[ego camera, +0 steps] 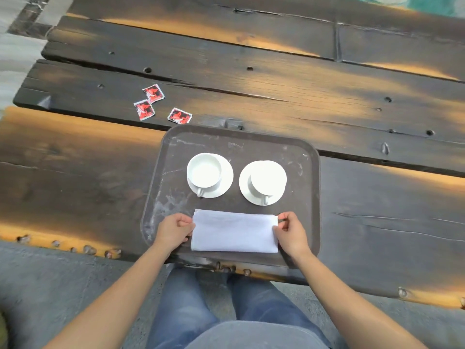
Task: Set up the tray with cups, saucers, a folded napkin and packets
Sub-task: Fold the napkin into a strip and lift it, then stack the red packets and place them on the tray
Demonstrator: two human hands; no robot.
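Observation:
A dark scuffed tray lies on the wooden table. On it stand two white cups on white saucers, the left cup and the right cup, handles toward me. A folded white napkin lies flat along the tray's near side. My left hand pinches its left edge, and my right hand pinches its right edge. Three red packets lie on the table beyond the tray's far left corner.
The table is made of dark charred planks with gaps and knot holes. Its near edge runs just below the tray. My legs in blue jeans show under that edge, over a grey floor.

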